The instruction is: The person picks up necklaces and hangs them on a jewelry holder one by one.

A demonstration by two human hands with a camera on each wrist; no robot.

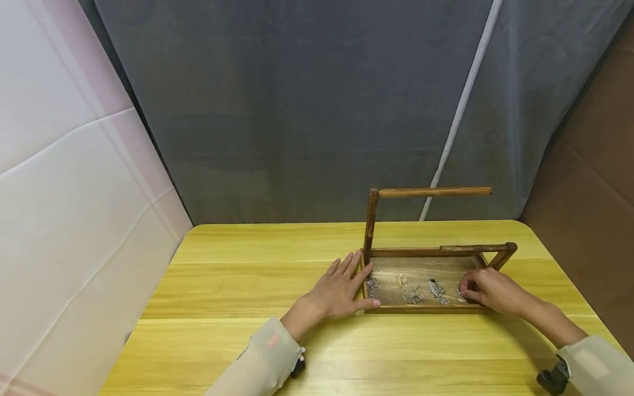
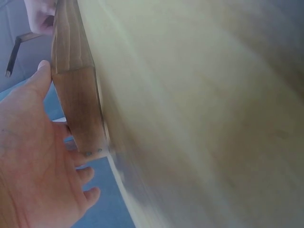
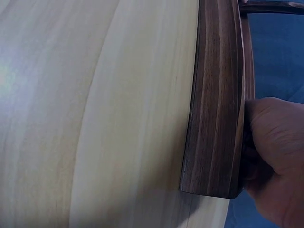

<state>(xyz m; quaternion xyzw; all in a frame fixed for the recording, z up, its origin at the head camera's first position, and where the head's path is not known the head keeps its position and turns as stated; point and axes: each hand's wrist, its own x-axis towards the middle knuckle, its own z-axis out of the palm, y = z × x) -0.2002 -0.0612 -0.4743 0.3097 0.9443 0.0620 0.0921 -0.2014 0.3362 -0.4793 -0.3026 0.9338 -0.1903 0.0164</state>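
L hand (image 1: 342,289) spread, touching tray (image 1: 426,310) L end; R hand (image 1: 495,289) curled by silver jewelry pc (image 1: 460,297) inside R end, grip unclear.

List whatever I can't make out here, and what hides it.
Head view: whether the right grip holds anything; it blocks the view.
Head view: fine details of jewelry; too small.
Head view: left sleeve beyond the bottom edge; cut off.
Left wrist view: inside the tray; its wall blocks it.
Right wrist view: the jewelry; tray wall hides it.

Tray (image 1: 426,310) on the table (image 1: 238,286), jewellery (image 1: 436,290) in a row inside, left hand (image 1: 339,291) against its left end, right hand (image 1: 497,289) at its right end, curtain (image 1: 297,110) behind.
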